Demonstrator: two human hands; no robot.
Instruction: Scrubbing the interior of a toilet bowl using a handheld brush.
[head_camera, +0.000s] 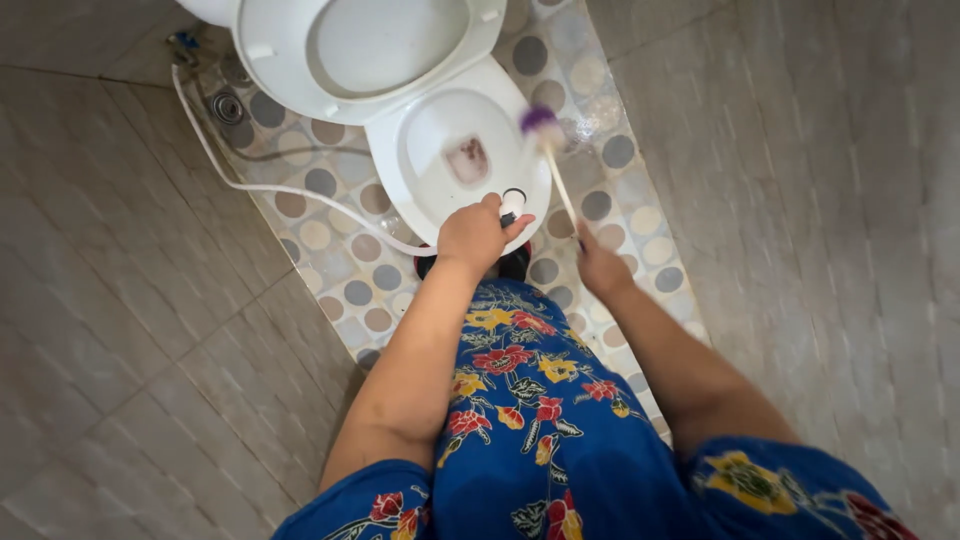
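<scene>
Glossy white ceramic toilet; smooth plastic seat; glazed dotted floor tiles; printed cloth dress.

A dotted tile floor carries the white toilet and a white hose.

Toilet bowl ahead, lid behind it; sprayer L of brush, over rim.

One toilet, one toilet brush, one spray hose, two hands
</scene>
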